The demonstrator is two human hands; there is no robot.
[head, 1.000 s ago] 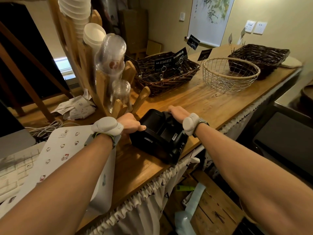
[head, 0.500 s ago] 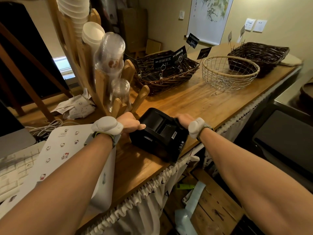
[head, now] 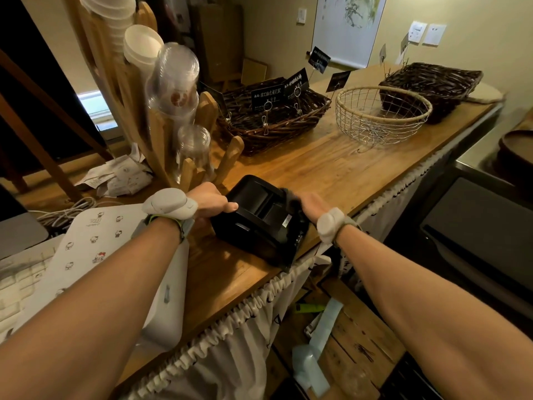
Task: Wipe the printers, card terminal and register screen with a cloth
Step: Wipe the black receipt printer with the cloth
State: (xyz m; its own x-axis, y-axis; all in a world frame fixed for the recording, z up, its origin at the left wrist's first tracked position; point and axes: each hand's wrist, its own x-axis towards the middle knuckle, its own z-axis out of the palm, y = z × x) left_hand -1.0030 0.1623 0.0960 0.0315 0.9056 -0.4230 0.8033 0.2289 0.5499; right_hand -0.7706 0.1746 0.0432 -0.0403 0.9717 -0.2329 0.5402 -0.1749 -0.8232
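While the black printer [head: 259, 215] sits at the near edge of the wooden counter [head: 331, 168], set askew to that edge, it is held at its left side by the left grip [head: 212, 200]. The thumb is laid along the printer's top corner and the fingers are curled down behind the casing. A dark grey cloth [head: 290, 194] is bunched against the printer's upper right corner and is clasped there by the right grip [head: 313, 204], whose fingers are folded over it. A pale band is worn on each wrist.

Just left of the printer, a white device [head: 95, 243] printed with small cartoon figures is partly covered by the left forearm. Behind the left grip a wooden rack [head: 161, 140] is loaded with clear plastic cups [head: 176, 79], and crumpled receipts [head: 115, 177] are piled beside its base. Farther back on the counter, a dark wicker basket [head: 277, 125] with clipped price cards is placed near a wire basket [head: 380, 116]. A gathered white curtain [head: 230, 327] is hung below the counter's edge.
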